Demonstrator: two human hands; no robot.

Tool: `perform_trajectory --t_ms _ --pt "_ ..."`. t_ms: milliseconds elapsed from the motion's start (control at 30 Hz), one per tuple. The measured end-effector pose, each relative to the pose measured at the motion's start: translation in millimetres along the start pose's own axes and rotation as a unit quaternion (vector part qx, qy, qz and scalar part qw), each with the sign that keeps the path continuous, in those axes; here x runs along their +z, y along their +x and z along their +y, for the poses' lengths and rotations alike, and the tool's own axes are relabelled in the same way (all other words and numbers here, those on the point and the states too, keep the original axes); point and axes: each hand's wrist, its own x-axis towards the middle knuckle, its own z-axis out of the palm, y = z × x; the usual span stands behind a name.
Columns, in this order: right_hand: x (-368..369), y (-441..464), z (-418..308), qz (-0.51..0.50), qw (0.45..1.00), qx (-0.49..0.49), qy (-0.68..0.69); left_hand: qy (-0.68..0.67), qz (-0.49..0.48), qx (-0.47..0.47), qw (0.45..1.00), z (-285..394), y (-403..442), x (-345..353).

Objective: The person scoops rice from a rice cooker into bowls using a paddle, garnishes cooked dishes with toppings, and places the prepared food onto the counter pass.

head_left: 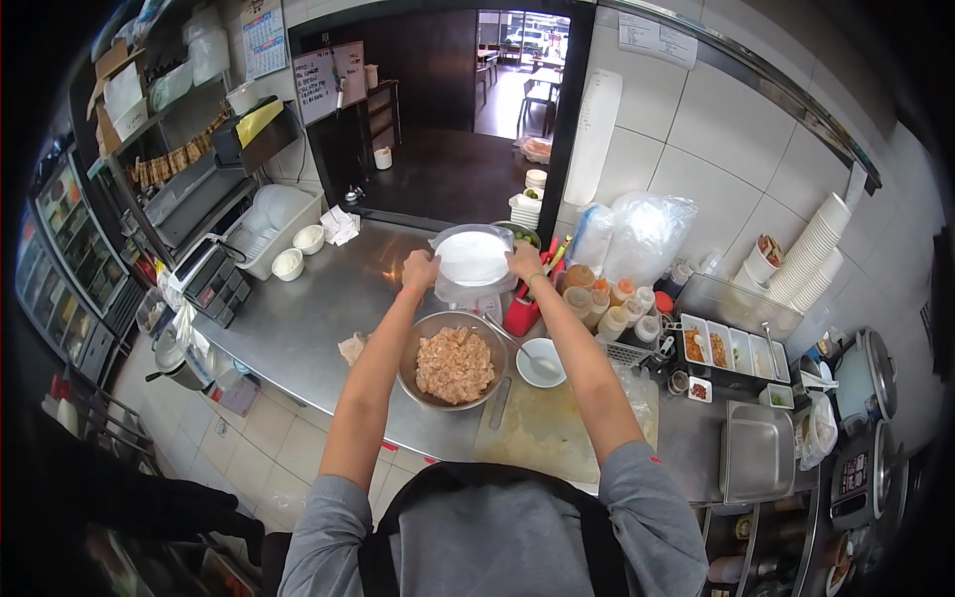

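Note:
Both arms reach forward over the steel counter. My left hand [421, 270] grips the left edge of a clear plastic bag or sheet with a white round item [472, 258] on or in it. At its right edge, my right hand [524, 261] is closed on the same plastic. Nearer to me, a steel bowl [406, 374] holds ground meat [455, 365]. To its right are a white bowl [540, 362] with a spoon in it and a worn cutting board [537, 428]. A red holder [520, 315] stands just below my right hand.
Sauce bottles [613, 320] crowd the right side, near a topping tray [731, 348] and an empty steel pan [758, 453]. Stacked cups [820, 249] lean by the wall. A dish rack [267, 239] and two small white bowls are at the left.

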Motion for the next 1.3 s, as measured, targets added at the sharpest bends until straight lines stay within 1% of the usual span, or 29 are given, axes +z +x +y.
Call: perform_trajectory --t_ms 33,67,133,233,333,433,533,567,633,667,733,767,833,867,900,933,967,1000,1033,1067,1133,1167,1233,1267,1300 --pt "1.8 0.1 0.9 0.052 0.996 -0.052 -0.05 0.098 0.053 0.061 0.992 3.6 -3.6 -0.7" --pt "1.2 1.0 3.0 0.011 0.996 -0.074 -0.044 0.065 0.029 0.124 0.99 6.7 -6.7 -2.2" --pt "-14.4 -12.6 -10.9 -0.073 0.99 -0.117 -0.032 -0.001 -0.019 0.247 0.969 13.3 -17.4 -10.3" --pt "-41.1 -40.5 -33.1 -0.166 0.952 -0.236 -0.102 0.092 -0.093 0.363 0.922 32.9 -40.7 -33.1" --pt "-38.6 -53.8 -32.0 -0.145 0.925 -0.289 -0.198 0.177 -0.096 0.428 0.881 33.3 -48.8 -36.4" --pt "-30.9 -60.3 -27.3 -0.052 0.896 -0.355 -0.26 0.209 -0.047 0.455 0.864 25.7 -49.6 -24.4" --pt "-29.9 -66.7 -26.5 0.018 0.873 -0.394 -0.289 0.254 0.039 0.482 0.838 21.1 -50.6 -16.2" --pt "-30.2 -70.3 -27.0 0.037 0.867 -0.403 -0.292 0.243 0.05 0.47 0.847 18.8 -52.3 -15.2" --pt "-29.1 -74.5 -24.1 0.061 0.874 -0.398 -0.272 0.22 0.073 0.446 0.865 18.4 -58.4 -15.8" --pt "-28.4 -77.1 -22.6 0.072 0.878 -0.395 -0.262 0.188 0.074 0.399 0.894 18.0 -62.6 -14.9" --pt "-27.7 -82.9 -20.0 0.063 0.923 -0.321 -0.205 0.121 0.076 0.301 0.943 17.0 -69.9 -12.7" --pt "-27.6 -85.7 -18.6 0.058 0.941 -0.282 -0.176 0.064 0.106 0.26 0.958 10.2 -70.8 -6.0" --pt "-39.6 -100.6 -28.8 0.052 0.959 -0.229 -0.156 -0.051 0.164 0.173 0.97 -6.8 -68.8 13.0" --pt "-44.5 -104.5 -32.5 0.049 0.967 -0.202 -0.145 -0.164 0.073 0.034 0.983 -13.0 -64.3 15.4" --pt "-40.4 -100.3 -25.2 0.072 0.972 -0.197 -0.103 -0.27 -0.02 -0.106 0.957 -17.6 -59.9 12.4" --pt "-31.3 -93.2 -11.0 0.093 0.975 -0.191 -0.061 -0.365 -0.113 -0.243 0.892 -23.5 -55.6 9.2" --pt "-22.5 -88.0 3.7 0.114 0.976 -0.183 -0.019 -0.403 -0.161 -0.275 0.858 -33.5 -48.2 7.8" --pt "-17.4 -81.6 14.7 0.066 0.992 -0.097 0.048 -0.439 -0.208 -0.306 0.819 -46.9 -38.7 8.7" --pt "-15.7 -73.3 21.1 0.017 0.993 -0.009 0.114 -0.472 -0.254 -0.337 0.774 -56.5 -34.0 11.2" --pt "-13.5 -65.7 26.8 -0.032 0.98 0.079 0.178 -0.525 -0.246 -0.363 0.729 -64.2 -30.7 16.6" --pt "-14.2 -60.6 25.6 -0.058 0.936 0.174 0.302 -0.619 -0.227 -0.408 0.631 -76.2 -23.1 25.3" --pt "-15.2 -59.3 25.3 -0.069 0.903 0.22 0.362 -0.634 -0.22 -0.402 0.623 -82.6 -18.3 30.0" --pt "-6.0 -51.5 39.1 -0.092 0.841 0.247 0.473 -0.663 -0.208 -0.388 0.606 -92.3 -9.1 39.3" --pt "-0.7 -45.5 47.7 -0.103 0.804 0.258 0.525 -0.667 -0.191 -0.381 0.611 -92.8 -7.0 41.8" --pt "-0.9 -42.1 50.7 -0.109 0.79 0.263 0.544 -0.673 -0.173 -0.374 0.615 -89.2 -8.4 41.2"
